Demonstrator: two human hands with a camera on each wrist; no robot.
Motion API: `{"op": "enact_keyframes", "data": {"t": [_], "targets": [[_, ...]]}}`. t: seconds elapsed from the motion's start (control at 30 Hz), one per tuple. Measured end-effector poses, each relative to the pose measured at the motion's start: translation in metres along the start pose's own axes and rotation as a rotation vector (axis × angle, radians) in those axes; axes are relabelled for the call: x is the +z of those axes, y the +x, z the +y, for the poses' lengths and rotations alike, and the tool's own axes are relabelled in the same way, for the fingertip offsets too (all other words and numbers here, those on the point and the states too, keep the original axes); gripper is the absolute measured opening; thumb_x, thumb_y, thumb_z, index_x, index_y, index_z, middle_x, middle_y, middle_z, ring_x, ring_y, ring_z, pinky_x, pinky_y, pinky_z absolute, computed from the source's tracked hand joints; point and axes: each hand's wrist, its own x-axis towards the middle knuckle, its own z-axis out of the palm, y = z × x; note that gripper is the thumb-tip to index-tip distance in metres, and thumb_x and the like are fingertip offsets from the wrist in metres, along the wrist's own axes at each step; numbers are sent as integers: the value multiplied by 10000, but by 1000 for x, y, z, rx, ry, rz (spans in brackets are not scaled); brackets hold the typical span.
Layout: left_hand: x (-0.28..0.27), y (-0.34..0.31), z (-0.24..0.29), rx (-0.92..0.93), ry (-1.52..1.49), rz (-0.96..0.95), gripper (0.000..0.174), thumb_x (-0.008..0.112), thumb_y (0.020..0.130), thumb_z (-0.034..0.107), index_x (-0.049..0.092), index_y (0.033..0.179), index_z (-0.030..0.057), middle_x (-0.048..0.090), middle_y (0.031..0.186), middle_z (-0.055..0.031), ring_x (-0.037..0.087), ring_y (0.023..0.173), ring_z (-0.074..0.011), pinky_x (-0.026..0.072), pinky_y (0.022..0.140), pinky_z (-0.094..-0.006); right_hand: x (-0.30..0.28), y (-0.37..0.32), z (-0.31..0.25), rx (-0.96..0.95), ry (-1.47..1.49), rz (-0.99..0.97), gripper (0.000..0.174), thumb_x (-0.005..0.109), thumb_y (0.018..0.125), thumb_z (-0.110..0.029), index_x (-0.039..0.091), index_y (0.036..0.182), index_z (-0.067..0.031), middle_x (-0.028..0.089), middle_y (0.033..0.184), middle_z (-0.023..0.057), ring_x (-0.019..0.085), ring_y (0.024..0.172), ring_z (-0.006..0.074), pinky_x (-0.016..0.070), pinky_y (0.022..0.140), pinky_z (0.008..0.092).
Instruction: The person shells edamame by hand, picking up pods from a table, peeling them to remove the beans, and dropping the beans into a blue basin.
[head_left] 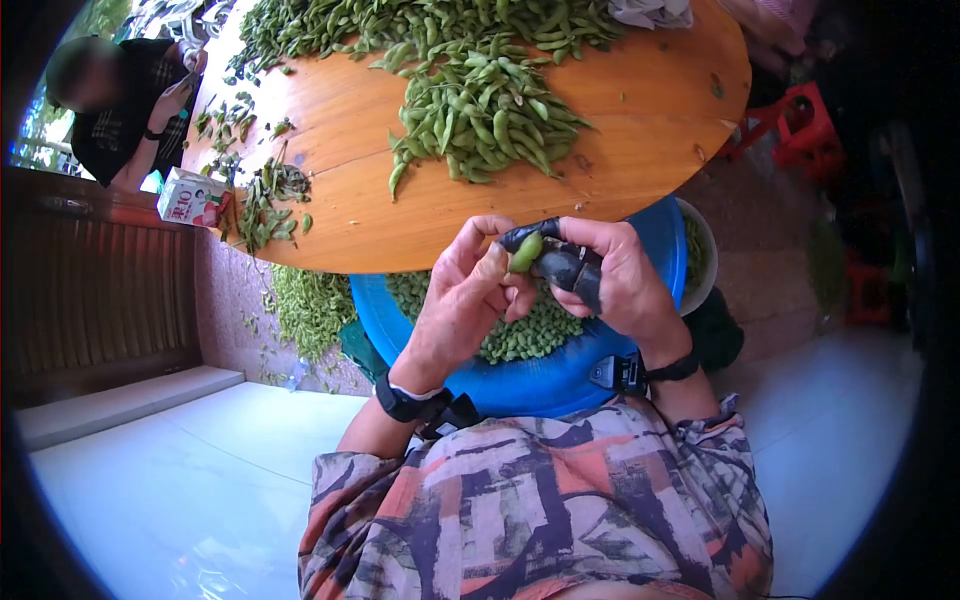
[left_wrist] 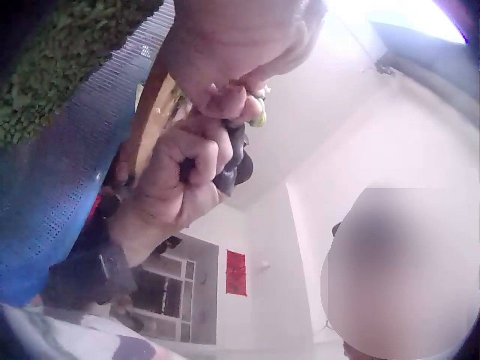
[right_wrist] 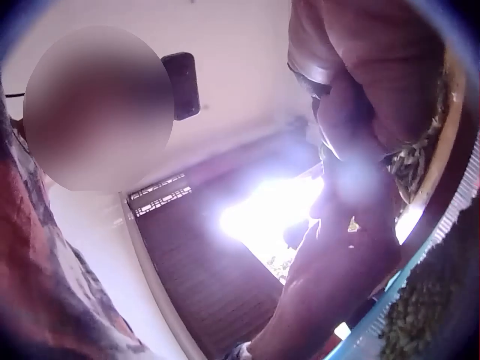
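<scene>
In the head view a green pod (head_left: 526,253) is pinched by the left hand (head_left: 458,290), thumb and forefinger on its near side. The right hand (head_left: 625,285), with black wrapping (head_left: 570,271) on its thumb and a finger, grips the pod's other side. Both hands meet above a blue basket (head_left: 540,388) holding shelled green beans (head_left: 525,335). The left wrist view shows the left hand (left_wrist: 236,45) against the right hand (left_wrist: 176,165), a bit of green (left_wrist: 259,118) between them. Dark shadow covers much of the right wrist view.
A wooden table (head_left: 340,150) carries a pile of pods (head_left: 480,115), leafy scraps (head_left: 265,200) and a carton (head_left: 192,198). More pods (head_left: 312,305) lie on the floor at left. A bowl (head_left: 708,255) and red stools (head_left: 808,135) stand at right. Another person (head_left: 115,115) sits at the upper left.
</scene>
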Motion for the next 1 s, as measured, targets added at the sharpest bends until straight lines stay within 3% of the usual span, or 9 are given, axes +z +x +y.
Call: {"op": "enact_keyframes", "data": {"t": [0.13,0.17,0.23,0.37,0.5,0.67,0.73,0.8,1.0], "targets": [[4,0,8,179,654,-34,229,622,946,113,514,1126,22,629,800,-74,547,554,-115,456,528,-238,6,-3,10,-220,-608,164,150,610,733,20,630,882,20,583,710,133,577,655,248,447,632,357],[6,-2,15,149,854,-42,229,620,940,90,529,1134,10,625,791,-49,560,599,-93,462,553,-226,7,-4,10,-260,-610,162,175,588,726,26,617,898,37,575,765,200,595,694,322,448,640,379],[6,-3,23,181,1189,-96,250,580,963,95,555,1186,-16,629,738,-29,596,654,-77,487,580,-233,4,-6,8,-258,-641,151,191,588,714,29,619,902,37,577,768,196,599,706,328,449,641,379],[6,-6,33,-68,1010,-97,329,506,1003,107,517,1308,-16,631,746,-34,595,625,-88,481,547,-243,0,-5,14,-226,-587,167,193,585,687,33,602,879,46,571,762,193,595,730,357,454,647,385],[11,-3,16,-82,752,-15,323,482,1006,111,526,1301,-13,570,702,11,520,581,-55,422,518,-216,10,-2,20,-306,-683,228,188,587,663,54,577,851,47,557,768,193,579,739,394,462,648,408],[19,-6,-11,104,736,196,338,411,1004,169,558,1281,42,430,684,83,371,582,-11,311,516,-187,26,-4,26,-441,-870,368,280,597,616,102,547,882,30,518,822,191,556,758,423,469,651,455],[23,-5,-16,141,754,225,324,395,978,130,581,1229,44,504,737,51,420,626,-22,353,545,-192,35,-3,28,-471,-880,393,281,588,619,107,543,888,35,514,830,192,555,759,425,471,656,455],[17,1,-25,393,848,234,327,377,947,91,592,1186,30,572,839,8,462,681,-38,391,595,-194,40,-3,31,-507,-884,417,283,580,622,111,540,894,39,511,837,194,554,760,427,473,660,455],[14,-2,-22,196,565,193,372,364,944,55,547,1265,12,584,925,-18,478,709,-48,410,632,-194,35,0,26,-482,-891,402,289,572,638,102,559,919,37,518,834,191,559,760,427,472,656,450]]}}
